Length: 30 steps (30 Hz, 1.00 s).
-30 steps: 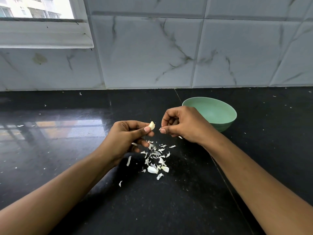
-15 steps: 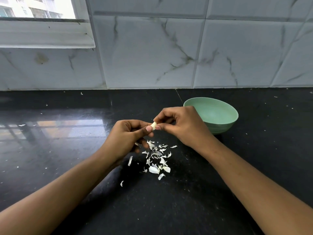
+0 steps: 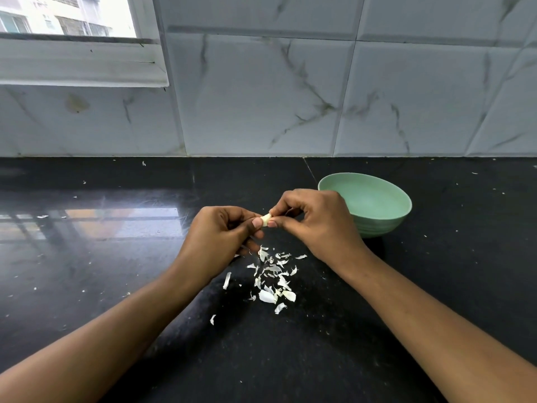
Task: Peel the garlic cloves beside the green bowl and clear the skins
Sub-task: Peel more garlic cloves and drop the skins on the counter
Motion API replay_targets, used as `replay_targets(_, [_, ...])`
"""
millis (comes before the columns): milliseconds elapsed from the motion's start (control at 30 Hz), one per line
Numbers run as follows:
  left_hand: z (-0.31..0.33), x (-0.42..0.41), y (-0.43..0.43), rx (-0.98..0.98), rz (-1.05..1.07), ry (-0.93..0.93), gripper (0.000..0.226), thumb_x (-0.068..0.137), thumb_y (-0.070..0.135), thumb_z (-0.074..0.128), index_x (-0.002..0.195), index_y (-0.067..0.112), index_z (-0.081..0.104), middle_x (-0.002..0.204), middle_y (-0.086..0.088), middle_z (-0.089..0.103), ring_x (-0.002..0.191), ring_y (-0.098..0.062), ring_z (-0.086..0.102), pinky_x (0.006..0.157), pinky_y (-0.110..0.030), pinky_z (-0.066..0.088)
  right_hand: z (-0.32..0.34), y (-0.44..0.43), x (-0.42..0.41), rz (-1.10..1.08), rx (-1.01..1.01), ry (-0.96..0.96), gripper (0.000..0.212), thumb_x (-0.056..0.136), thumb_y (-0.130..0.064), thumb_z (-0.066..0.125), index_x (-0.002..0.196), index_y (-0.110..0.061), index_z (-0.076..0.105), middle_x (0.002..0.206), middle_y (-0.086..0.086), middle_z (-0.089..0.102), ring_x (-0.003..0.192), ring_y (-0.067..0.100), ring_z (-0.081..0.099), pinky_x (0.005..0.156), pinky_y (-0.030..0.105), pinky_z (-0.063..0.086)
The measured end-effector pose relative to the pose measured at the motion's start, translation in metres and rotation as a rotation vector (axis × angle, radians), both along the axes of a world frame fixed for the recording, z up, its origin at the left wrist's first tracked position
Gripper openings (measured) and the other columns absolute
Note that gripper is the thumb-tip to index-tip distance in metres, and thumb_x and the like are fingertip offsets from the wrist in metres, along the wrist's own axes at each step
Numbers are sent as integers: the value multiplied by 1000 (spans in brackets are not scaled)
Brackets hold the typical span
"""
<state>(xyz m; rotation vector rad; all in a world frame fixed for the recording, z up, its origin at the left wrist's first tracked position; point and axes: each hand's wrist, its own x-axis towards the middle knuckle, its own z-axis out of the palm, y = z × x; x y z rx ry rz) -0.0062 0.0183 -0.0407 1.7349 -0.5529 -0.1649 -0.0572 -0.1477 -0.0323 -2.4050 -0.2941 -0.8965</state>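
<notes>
Left hand (image 3: 220, 237) & right hand (image 3: 316, 222) both pinch one garlic clove (image 3: 265, 219) above skins (image 3: 273, 279) on tabletop (image 3: 116, 257); green bowl (image 3: 377, 205) near back edge.

Probably a kitchen: black counter (image 3: 116, 257) (marbled tiled wall (image 3: 261, 97)).

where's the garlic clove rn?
Head view, centre: the garlic clove is pinched between the left hand and right hand, above the skins, left of the green bowl.
</notes>
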Motion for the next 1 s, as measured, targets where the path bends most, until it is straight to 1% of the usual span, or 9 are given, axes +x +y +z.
replay_targets(100, [2, -1, 0, 41, 17, -48, 18, 89, 10, 63, 77, 21, 71, 62, 3, 69, 51, -6, 63, 54, -27, 52, 1, 0, 0, -2, -2, 10, 11, 71, -24, 80, 74, -21, 70, 68, -11, 67, 65, 5, 62, 61, 36, 51])
replay_targets(200, [3, -3, 1, 85, 31, -112, 18, 88, 13, 65, 77, 26, 71, 65, 4, 71, 53, -7, 65, 58, -32, 55, 2, -1, -1, -9, -38, 12, 12, 71, -23, 80, 74, -21, 69, 69, -11, 67, 65, 4, 61, 61, 34, 51])
replay_targets(300, [4, -4, 2, 114, 40, -162, 20, 88, 15, 66, 75, 30, 70, 67, 5, 71, 54, -9, 67, 60, -36, 56, 1, 0, -1, -28, -94, -4, 12, 72, -25, 79, 75, -23, 67, 70, -11, 66, 65, 5, 61, 60, 36, 51])
replay_targets(400, [5, -4, 2, 129, 45, -183, 22, 88, 15, 66, 74, 31, 70, 66, 5, 71, 56, -10, 68, 62, -39, 57, 1, 0, -1, -38, -103, -5, 13, 72, -26, 79, 75, -23, 67, 70, -11, 66, 66, 5, 61, 60, 35, 51])
replay_targets(633, [4, -5, 2, 160, 46, -192, 20, 87, 16, 67, 74, 31, 70, 66, 6, 71, 55, -9, 67, 63, -38, 58, 1, -1, 0, -43, -117, 43, 12, 73, -26, 78, 75, -23, 67, 70, -10, 65, 66, 7, 61, 62, 37, 51])
replay_targets(733, [3, -4, 1, 175, 42, -203, 17, 87, 18, 67, 76, 30, 70, 66, 7, 71, 54, -8, 67, 61, -33, 58, 2, -1, 0, -43, -115, 66, 13, 73, -26, 78, 75, -24, 66, 70, -11, 65, 66, 6, 60, 62, 37, 51])
replay_targets(800, [2, -4, 1, 207, 42, -225, 16, 87, 20, 67, 76, 30, 71, 65, 9, 71, 54, -4, 66, 58, -29, 55, 3, -3, 0, -23, -100, 125, 13, 74, -25, 78, 76, -24, 65, 72, -10, 65, 67, 6, 59, 63, 36, 50])
replay_targets(867, [0, -3, 1, 227, 38, -236, 14, 87, 21, 67, 76, 29, 71, 64, 9, 70, 54, -4, 66, 56, -24, 53, 4, -5, 1, 9, -115, 176, 12, 75, -23, 76, 78, -23, 64, 73, -9, 64, 69, 9, 59, 64, 39, 50])
replay_targets(1000, [-1, -2, 1, 234, 31, -253, 16, 87, 21, 66, 75, 31, 70, 64, 10, 70, 54, -2, 65, 54, -17, 51, 5, -6, 2, 57, -141, 211, 10, 79, -24, 73, 80, -21, 64, 76, -6, 64, 71, 13, 59, 66, 41, 50])
